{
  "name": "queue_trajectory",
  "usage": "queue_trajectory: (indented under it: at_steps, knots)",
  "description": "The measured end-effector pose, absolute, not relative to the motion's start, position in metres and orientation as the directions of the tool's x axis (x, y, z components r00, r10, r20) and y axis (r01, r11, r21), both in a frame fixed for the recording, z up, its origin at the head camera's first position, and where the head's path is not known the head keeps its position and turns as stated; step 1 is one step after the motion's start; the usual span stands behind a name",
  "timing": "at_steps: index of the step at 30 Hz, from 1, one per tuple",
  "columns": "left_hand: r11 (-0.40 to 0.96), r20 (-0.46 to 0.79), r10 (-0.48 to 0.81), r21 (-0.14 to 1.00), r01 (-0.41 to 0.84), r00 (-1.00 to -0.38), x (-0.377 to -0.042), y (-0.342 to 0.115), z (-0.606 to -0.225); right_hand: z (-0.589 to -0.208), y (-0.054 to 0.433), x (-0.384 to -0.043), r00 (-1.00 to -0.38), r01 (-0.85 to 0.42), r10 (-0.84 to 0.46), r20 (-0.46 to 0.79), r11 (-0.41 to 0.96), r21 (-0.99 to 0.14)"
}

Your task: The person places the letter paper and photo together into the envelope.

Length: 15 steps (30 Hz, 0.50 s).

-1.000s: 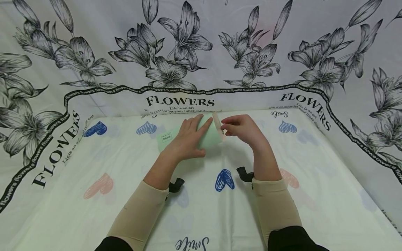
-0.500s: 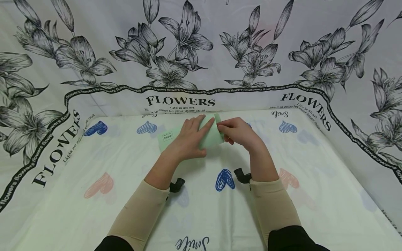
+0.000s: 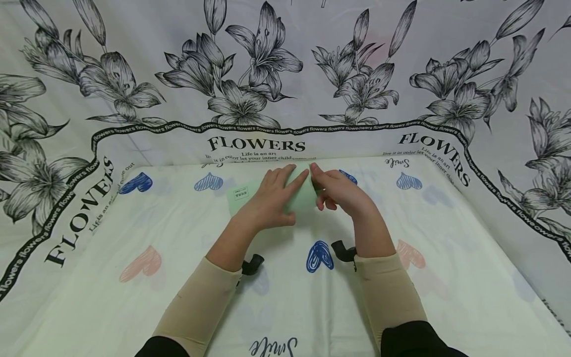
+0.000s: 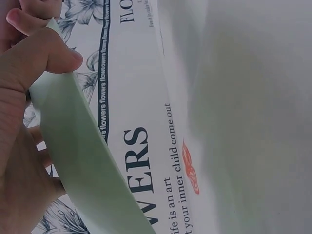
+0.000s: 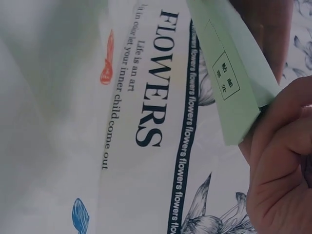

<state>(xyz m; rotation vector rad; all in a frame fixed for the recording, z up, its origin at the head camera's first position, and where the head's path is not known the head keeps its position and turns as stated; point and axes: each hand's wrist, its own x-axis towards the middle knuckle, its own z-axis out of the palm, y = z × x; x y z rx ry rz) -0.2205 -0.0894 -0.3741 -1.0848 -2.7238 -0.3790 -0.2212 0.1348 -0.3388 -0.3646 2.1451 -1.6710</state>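
Observation:
A pale green envelope [image 3: 304, 196] lies flat on the heart-print sheet, with a small printed label near its left end. My left hand [image 3: 267, 203] rests on top of it, fingers straight and pressing down, thumb spread toward me. My right hand [image 3: 339, 191] meets it at the envelope's right end, fingers curled and pinching that end. In the left wrist view the green envelope [image 4: 83, 161] runs under my left hand [image 4: 34, 58]. The right wrist view shows the envelope [image 5: 234, 83] with its label, its corner held in my right hand [image 5: 278, 161].
The white sheet [image 3: 178, 277] with blue and pink hearts covers the surface. A floral cloth [image 3: 256, 145] printed "FLOWERS" rises behind and along both sides. Black wrist-camera mounts [image 3: 251, 264] sit under both forearms.
My right hand moved left against the envelope's right end. The pale flap strip that stood up there a second ago is folded down and hidden. The left hand stays put.

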Motion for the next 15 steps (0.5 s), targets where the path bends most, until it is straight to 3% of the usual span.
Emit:
queue_trajectory:
  at_steps: [15]
  knots:
    - [0.676,0.240,0.682,0.153,0.721,-0.690,-0.2151,-0.0799,-0.3759,-0.3394,0.1421,-0.2244,-0.870,0.125,-0.405,-0.279,0.367,-0.922]
